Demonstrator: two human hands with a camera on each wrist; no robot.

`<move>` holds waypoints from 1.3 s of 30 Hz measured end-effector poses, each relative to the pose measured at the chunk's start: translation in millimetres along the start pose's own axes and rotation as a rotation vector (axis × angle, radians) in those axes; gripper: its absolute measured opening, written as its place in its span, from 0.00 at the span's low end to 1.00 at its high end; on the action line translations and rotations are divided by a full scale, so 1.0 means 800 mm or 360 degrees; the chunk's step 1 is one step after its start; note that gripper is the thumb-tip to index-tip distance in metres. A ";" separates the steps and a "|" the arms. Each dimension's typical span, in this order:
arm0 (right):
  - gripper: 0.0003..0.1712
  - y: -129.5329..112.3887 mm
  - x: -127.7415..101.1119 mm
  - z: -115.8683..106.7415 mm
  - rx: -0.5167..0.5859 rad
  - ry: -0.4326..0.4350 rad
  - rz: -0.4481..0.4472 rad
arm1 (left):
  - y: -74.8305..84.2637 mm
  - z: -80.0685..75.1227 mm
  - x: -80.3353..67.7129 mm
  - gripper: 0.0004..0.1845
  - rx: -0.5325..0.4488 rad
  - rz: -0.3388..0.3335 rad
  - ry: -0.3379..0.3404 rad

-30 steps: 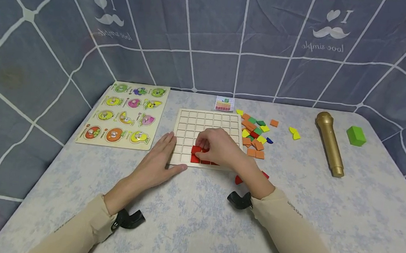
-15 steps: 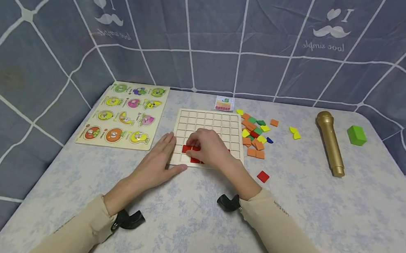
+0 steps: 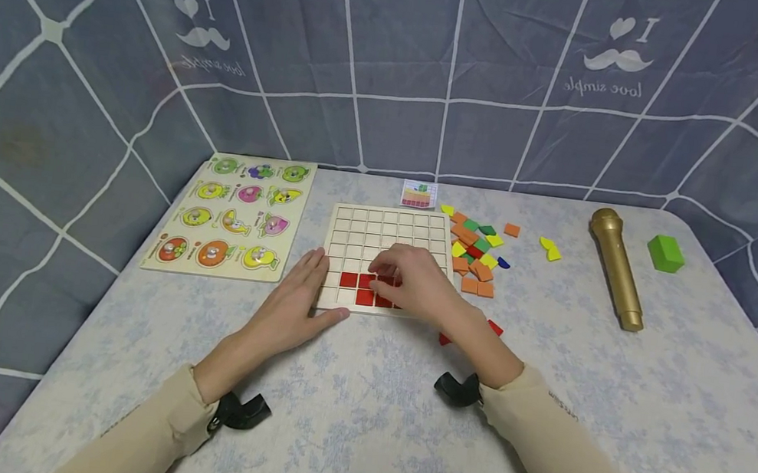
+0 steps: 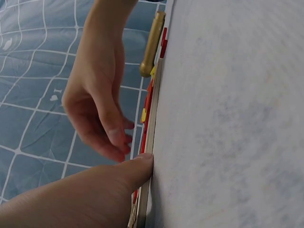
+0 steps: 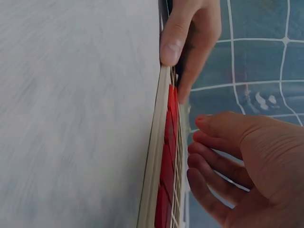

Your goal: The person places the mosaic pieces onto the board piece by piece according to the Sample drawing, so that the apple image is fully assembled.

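Note:
A pale wooden grid board lies at the middle of the table, with red square tiles set in its two front rows. My left hand rests along the board's left edge, fingers straight, its thumb at the front edge. Over the tiles, my right hand hovers with fingers loosely bent. In the right wrist view nothing sits between those fingertips, and they stand off the red tiles. The right hand covers part of the tile rows in the head view.
Loose coloured tiles are heaped right of the board; red ones lie partly behind the right forearm. A small pattern card lies behind the board. A fruit puzzle is at left, a gold microphone and green block at right.
My right hand first went left, and a red tile now fills a cell at the row's left end. It has since lifted off and drawn back right. The left hand stays put.

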State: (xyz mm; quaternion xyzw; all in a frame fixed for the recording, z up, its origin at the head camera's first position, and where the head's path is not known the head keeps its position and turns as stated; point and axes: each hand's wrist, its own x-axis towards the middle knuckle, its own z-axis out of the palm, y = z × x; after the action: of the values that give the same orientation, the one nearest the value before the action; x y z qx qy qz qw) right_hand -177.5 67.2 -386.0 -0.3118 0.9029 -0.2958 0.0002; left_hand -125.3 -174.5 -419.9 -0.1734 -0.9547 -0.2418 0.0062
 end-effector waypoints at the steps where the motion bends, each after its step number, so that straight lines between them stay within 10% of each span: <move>1: 0.10 0.002 -0.004 -0.003 0.0004 0.0001 0.0006 | 0.000 0.000 0.000 0.54 -0.0002 0.0001 0.0002; 39: 0.13 0.081 -0.152 -0.092 -0.0150 -0.0109 0.0362 | 0.001 -0.001 -0.002 0.53 -0.0008 -0.0011 -0.0006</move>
State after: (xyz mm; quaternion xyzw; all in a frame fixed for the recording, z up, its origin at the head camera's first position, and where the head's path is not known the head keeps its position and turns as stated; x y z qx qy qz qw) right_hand -129.8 215.6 -381.8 -0.2170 0.9448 -0.2404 0.0499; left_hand -123.7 -174.8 -419.0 -0.1706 -0.9547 -0.2438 0.0033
